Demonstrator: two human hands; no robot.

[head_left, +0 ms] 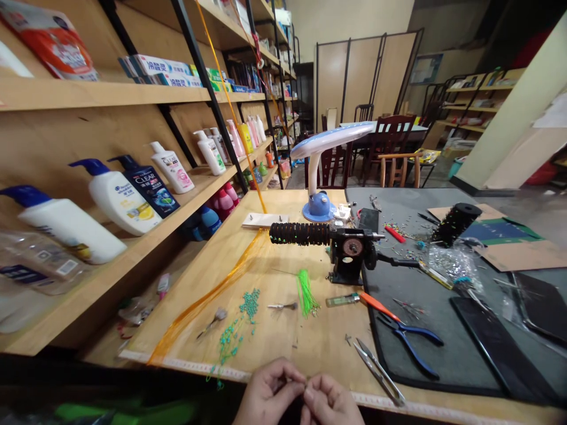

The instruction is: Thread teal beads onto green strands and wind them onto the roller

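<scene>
At the table's front edge, my left hand (270, 391) and my right hand (328, 400) meet with thumbs and fingers pinched together. Whatever sits between the fingertips is too small or hidden to name. Beyond them lie a bundle of bright green strands (305, 295), a small brush-like piece (283, 306) and a darker tufted piece (217, 317). Teal beads (250, 302) are heaped to the left, with more strung on thin green thread (229, 342). Thread snips (378, 372) rest to the right of my right hand.
A black hand-cranked winder (349, 251) stands mid-table beside a blue-white lamp (319, 203). Orange threads (212, 292) run along the left. Blue-handled pliers (414, 342), a lighter (342, 300) and a dark phone-like slab (496, 348) lie right. Bottle-filled shelves (190, 215) flank the left.
</scene>
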